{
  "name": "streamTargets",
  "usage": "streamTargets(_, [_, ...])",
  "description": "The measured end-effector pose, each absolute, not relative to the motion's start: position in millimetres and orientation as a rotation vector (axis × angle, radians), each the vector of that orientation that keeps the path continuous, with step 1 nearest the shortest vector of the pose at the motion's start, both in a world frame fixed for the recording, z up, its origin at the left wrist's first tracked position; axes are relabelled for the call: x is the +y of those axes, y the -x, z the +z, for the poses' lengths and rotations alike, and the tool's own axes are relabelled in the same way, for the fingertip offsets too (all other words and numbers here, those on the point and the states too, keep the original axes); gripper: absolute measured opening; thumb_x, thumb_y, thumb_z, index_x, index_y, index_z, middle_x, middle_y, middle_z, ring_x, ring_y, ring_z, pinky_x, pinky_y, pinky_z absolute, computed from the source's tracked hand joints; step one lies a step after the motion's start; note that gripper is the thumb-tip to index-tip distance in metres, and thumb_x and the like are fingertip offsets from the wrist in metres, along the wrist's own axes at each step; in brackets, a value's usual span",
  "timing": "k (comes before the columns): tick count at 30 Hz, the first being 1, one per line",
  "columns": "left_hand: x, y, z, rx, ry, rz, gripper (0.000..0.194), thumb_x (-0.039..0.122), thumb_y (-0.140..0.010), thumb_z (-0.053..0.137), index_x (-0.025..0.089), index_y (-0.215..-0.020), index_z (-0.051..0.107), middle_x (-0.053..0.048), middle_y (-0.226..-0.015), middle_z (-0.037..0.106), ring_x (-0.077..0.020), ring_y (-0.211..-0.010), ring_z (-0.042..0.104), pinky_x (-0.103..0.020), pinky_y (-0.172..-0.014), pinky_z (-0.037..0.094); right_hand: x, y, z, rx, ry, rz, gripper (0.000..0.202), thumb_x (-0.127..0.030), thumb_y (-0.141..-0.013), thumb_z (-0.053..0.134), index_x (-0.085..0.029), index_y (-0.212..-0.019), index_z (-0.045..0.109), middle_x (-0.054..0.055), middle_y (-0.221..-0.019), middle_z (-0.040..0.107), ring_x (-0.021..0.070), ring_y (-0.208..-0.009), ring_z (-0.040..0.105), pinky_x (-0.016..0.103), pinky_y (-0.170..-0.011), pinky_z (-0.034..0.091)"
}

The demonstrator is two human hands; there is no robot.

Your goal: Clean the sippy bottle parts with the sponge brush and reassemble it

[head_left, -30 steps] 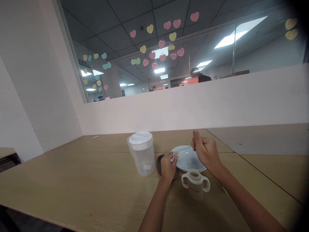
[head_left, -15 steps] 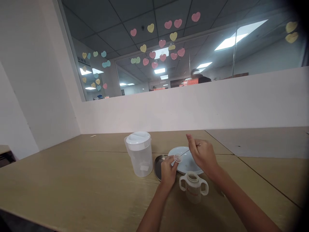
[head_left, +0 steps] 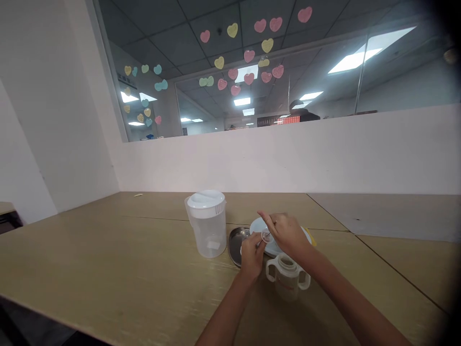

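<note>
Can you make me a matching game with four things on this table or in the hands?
1. pitcher
2. two-handled cup
3. small clear round piece
4. metal dish

A. held in the left hand
B. grey, between the pitcher and the pale plate
C. topped with a white lid
D. open on top, nearest the camera

Right pairs: 1-C, 2-D, 3-A, 4-B

"What's in the left hand (head_left: 252, 253)?"
"A little clear, round piece (head_left: 265, 237). The right hand (head_left: 286, 233) pinches a thin stick (head_left: 269, 234) by it."
"What's near?"
"A two-handled cup (head_left: 287, 279), a metal dish (head_left: 235, 246) and a lidded pitcher (head_left: 208, 228)."
</note>
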State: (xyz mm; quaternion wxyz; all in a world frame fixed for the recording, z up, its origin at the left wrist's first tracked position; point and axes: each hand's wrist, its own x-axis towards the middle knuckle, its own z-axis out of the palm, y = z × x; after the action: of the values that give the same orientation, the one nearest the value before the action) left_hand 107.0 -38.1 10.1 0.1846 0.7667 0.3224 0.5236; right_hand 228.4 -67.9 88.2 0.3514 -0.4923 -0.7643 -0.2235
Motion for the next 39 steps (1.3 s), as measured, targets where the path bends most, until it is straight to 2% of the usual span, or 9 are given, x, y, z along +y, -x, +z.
streamTargets(5, [-42, -108, 14, 0.868, -2.063, 1.521, 0.034, 0.035, -0.089, 0.041, 0.015, -0.072, 0.064, -0.001, -0.072, 0.062, -0.0130, -0.067, 0.050, -0.022, -0.063, 0.034, -64, -226, 86, -2.047, 1.314, -0.578, 0.044, -0.033, -0.093, 0.026, -0.017, -0.090, 0.067, 0.002, -0.051, 0.054, 0.0087, -0.042, 0.037, 0.024, -0.046, 0.020])
streamTargets(10, [-46, -109, 18, 0.892, -2.044, 1.488, 0.037, 0.036, -0.087, 0.043, 0.014, -0.065, 0.061, 0.001, -0.063, 0.056, -0.0107, -0.061, 0.042, -0.022, -0.057, 0.028, -66, -220, 90, -2.087, 1.434, -0.489, 0.057, -0.036, -0.095, 0.017, -0.016, -0.077, 0.067, 0.005, -0.056, 0.060, 0.0094, -0.044, 0.043, 0.025, -0.047, 0.021])
streamTargets(14, [-47, -110, 19, 0.869, -1.995, 1.495, 0.035, 0.035, -0.086, 0.044, 0.013, -0.063, 0.059, 0.002, -0.060, 0.051, -0.0101, -0.060, 0.039, -0.022, -0.056, 0.027, -66, -214, 91, -2.123, 1.582, -0.530, 0.054, -0.036, -0.096, 0.019, -0.015, -0.083, 0.068, 0.008, -0.063, 0.064, 0.0111, -0.050, 0.052, 0.025, -0.047, 0.022])
streamTargets(19, [-46, -111, 20, 0.883, -1.914, 1.498, 0.029, 0.027, -0.082, 0.046, 0.013, -0.059, 0.057, 0.004, -0.054, 0.044, -0.0088, -0.055, 0.034, -0.021, -0.052, 0.024, -69, -203, 93, -2.111, 1.771, -0.535, 0.053, -0.039, -0.095, 0.023, -0.016, -0.074, 0.066, 0.009, -0.070, 0.067, 0.0138, -0.062, 0.060, 0.023, -0.051, 0.026])
streamTargets(24, [-48, -110, 24, 0.866, -1.892, 1.544, 0.027, 0.025, -0.081, 0.046, 0.012, -0.062, 0.059, 0.002, -0.058, 0.050, -0.0097, -0.058, 0.039, -0.021, -0.055, 0.028, -74, -200, 97, -2.130, 1.770, -0.531, 0.050, -0.036, -0.095, 0.023, -0.016, -0.076, 0.065, 0.008, -0.073, 0.067, 0.0144, -0.064, 0.060, 0.024, -0.050, 0.023])
streamTargets(28, [-48, -107, 27, 0.861, -1.925, 1.583, 0.027, 0.025, -0.081, 0.045, 0.012, -0.063, 0.060, 0.001, -0.061, 0.055, -0.0107, -0.060, 0.041, -0.021, -0.056, 0.029, -81, -204, 101, -2.100, 1.546, -0.514, 0.046, -0.039, -0.094, 0.027, -0.017, -0.073, 0.062, 0.004, -0.066, 0.064, 0.0106, -0.057, 0.056, 0.024, -0.048, 0.020])
streamTargets(31, [-50, -107, 29, 0.861, -1.952, 1.587, 0.027, 0.026, -0.081, 0.045, 0.012, -0.063, 0.060, 0.001, -0.062, 0.056, -0.0109, -0.060, 0.042, -0.021, -0.056, 0.030, -83, -207, 100, -2.027, 1.455, -0.530, 0.051, -0.038, -0.095, 0.022, -0.018, -0.067, 0.059, 0.003, -0.061, 0.062, 0.0087, -0.051, 0.052, 0.024, -0.048, 0.020])
streamTargets(37, [-52, -107, 31, 0.887, -1.879, 1.591, 0.029, 0.027, -0.081, 0.044, 0.012, -0.063, 0.061, 0.001, -0.060, 0.056, -0.0120, -0.061, 0.046, -0.021, -0.058, 0.033, -68, -210, 86, -2.157, 1.357, -0.757, 0.037, -0.022, -0.095, 0.024, -0.017, -0.092, 0.061, 0.004, -0.068, 0.064, 0.0108, -0.054, 0.053, 0.027, -0.048, 0.014])
streamTargets(39, [-53, -107, 32, 0.887, -1.874, 1.599, 0.030, 0.028, -0.082, 0.043, 0.013, -0.065, 0.062, 0.001, -0.061, 0.057, -0.0120, -0.062, 0.046, -0.021, -0.058, 0.034, -67, -210, 85, -2.152, 1.337, -0.750, 0.035, -0.022, -0.094, 0.026, -0.017, -0.089, 0.061, 0.004, -0.067, 0.063, 0.0108, -0.054, 0.052, 0.027, -0.048, 0.013])
